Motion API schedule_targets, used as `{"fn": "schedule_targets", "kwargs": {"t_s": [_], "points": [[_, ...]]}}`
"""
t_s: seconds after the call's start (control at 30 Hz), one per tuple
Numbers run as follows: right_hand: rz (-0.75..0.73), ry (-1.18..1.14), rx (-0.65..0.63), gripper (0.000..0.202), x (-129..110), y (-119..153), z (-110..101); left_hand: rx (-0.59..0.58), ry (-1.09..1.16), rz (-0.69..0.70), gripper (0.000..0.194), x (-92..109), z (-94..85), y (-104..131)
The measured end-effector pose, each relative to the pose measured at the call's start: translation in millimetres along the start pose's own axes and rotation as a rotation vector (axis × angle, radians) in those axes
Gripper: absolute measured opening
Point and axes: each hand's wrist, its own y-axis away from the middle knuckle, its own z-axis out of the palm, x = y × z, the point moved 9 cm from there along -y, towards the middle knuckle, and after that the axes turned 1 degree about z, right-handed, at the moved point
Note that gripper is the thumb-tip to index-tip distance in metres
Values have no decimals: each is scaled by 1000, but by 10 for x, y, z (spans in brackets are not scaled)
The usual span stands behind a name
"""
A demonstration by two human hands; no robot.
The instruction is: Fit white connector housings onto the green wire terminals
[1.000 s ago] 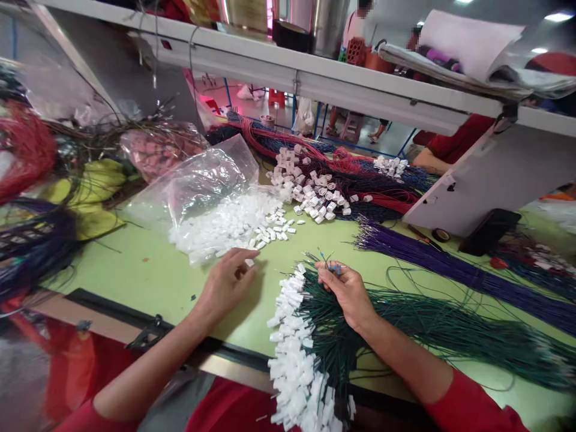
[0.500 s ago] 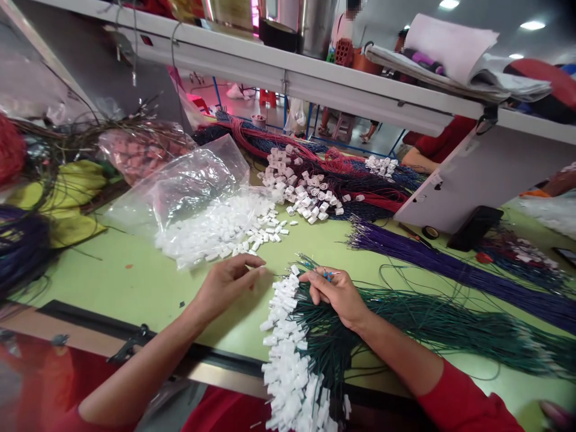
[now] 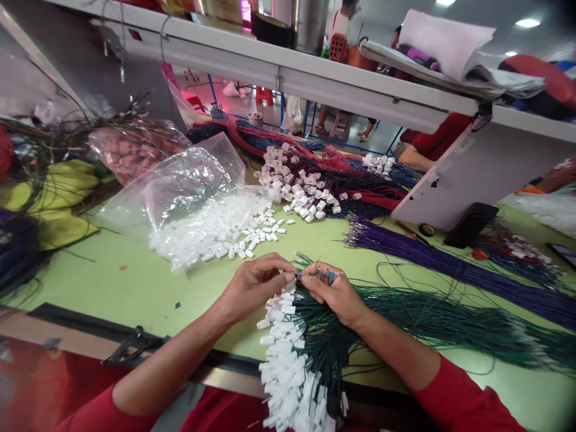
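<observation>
Head view: right hand (image 3: 336, 294) grips blue-tipped wires (image 3: 332, 276); left hand (image 3: 251, 288) pinched closed, contents hidden. White connector housings (image 3: 288, 366) cap many green wires (image 3: 427, 318); loose housings (image 3: 251, 245) lie unfitted.

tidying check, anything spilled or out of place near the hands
Loose white pieces lie outside the clear bag on the green tabletop, beyond the left hand. They look spilled, though perhaps deliberately laid out.
</observation>
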Motion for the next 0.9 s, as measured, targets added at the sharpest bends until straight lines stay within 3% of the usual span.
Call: {"fn": "schedule_targets", "kwargs": {"t_s": [0.2, 0.33, 0.7, 0.9], "points": [[-35, -19, 124, 35, -11, 5, -93, 17, 143, -177, 25, -237, 6, 83], [-26, -27, 152, 33, 5, 11, -119, 54, 279, -213, 32, -320, -25, 105], [-24, 69, 117, 35, 7, 19, -98, 89, 220, -251, 29, -322, -63, 127], [-100, 151, 121, 28, -57, 40, -85, 75, 171, -260, 24, -306, -49, 123]]}}
